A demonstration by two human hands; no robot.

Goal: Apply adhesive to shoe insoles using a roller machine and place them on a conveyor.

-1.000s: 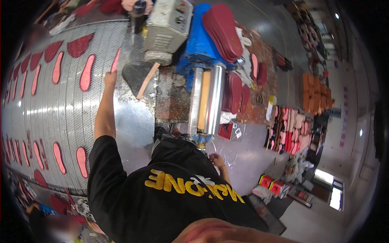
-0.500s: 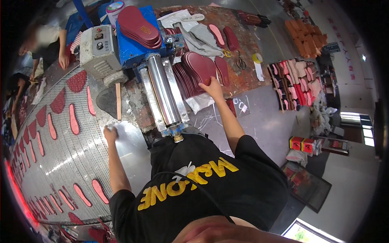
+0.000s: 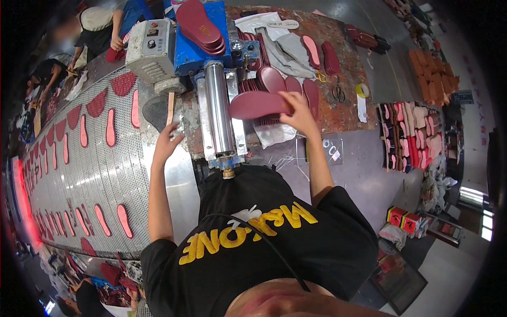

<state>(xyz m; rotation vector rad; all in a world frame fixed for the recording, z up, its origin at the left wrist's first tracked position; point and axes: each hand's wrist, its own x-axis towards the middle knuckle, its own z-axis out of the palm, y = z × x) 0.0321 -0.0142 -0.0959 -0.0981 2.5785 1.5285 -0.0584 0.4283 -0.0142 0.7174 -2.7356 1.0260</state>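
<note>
My right hand [image 3: 301,115] pinches the heel end of a maroon insole [image 3: 256,105], thumb and fingers on either side. The insole lies level, its front end over the right side of a shiny metal roller [image 3: 217,113]; whether it touches the roller I cannot tell. Behind my hand, more maroon insoles [image 3: 271,79] stand leaning in a row on the bench. Left of the roller, my left hand [image 3: 168,143] hovers with fingers apart and nothing in it, close to a thin wooden strip [image 3: 170,108] and a dark grey sole-shaped piece [image 3: 155,113].
A blue machine body [image 3: 186,62] carries a maroon insole stack [image 3: 199,27], beside a grey control box [image 3: 150,47]. On the left, a mesh conveyor [image 3: 95,164] bears pink and maroon pieces. Scissors [image 3: 338,93] and tape [image 3: 362,90] lie right. A co-worker [image 3: 100,29] stands far left.
My right hand has lifted an insole off the row and swung it left to the roller. My left hand has risen toward the wooden strip, its fingers spreading. The whole view has shifted.
</note>
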